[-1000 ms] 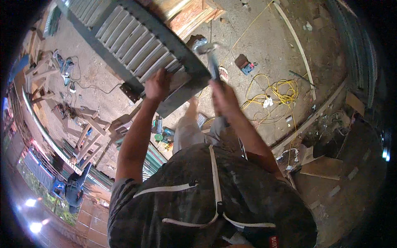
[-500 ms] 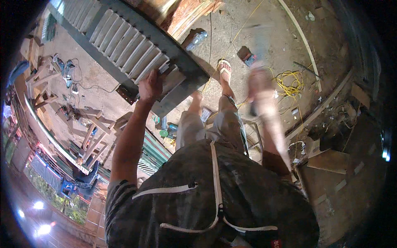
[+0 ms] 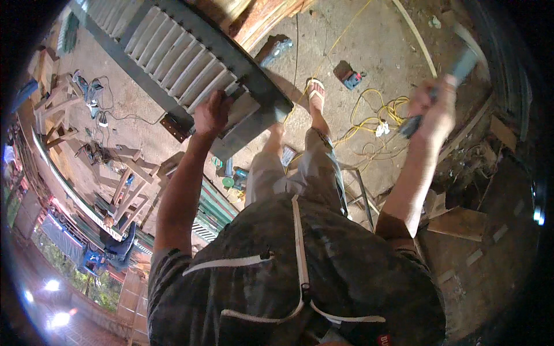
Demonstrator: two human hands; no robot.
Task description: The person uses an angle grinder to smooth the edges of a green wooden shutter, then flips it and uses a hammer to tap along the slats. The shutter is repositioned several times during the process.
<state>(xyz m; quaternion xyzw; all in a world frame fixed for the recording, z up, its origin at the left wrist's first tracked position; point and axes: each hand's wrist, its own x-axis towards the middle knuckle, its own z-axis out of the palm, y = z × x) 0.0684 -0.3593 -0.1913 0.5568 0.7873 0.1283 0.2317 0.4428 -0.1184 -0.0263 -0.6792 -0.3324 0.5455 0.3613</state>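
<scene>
A grey louvered panel (image 3: 135,78) with a row of pale slats (image 3: 183,64) slants across the upper left, in front of me. My left hand (image 3: 212,114) is closed at the near end of the slats, thumb and fingers bunched together. What it pinches is hidden by the fingers; a short dark piece shows beside them. Out to the right, my right hand (image 3: 433,109) is raised and wrapped round the dark handle of a hammer (image 3: 463,62). The hammer's pale head points up and away, smeared by motion. It is well apart from the panel.
On the ground lie a blue power tool (image 3: 276,52), a red and blue tool (image 3: 349,78) and a coiled yellow cord (image 3: 384,112). Wooden trestles (image 3: 130,184) and corded tools (image 3: 89,95) are at left. Wood scraps (image 3: 459,224) lie at right. A person (image 3: 118,233) is at far left.
My right hand has swung up and to the right with the hammer, from a blurred place nearer my legs. My left hand and the panel have stayed nearly in place.
</scene>
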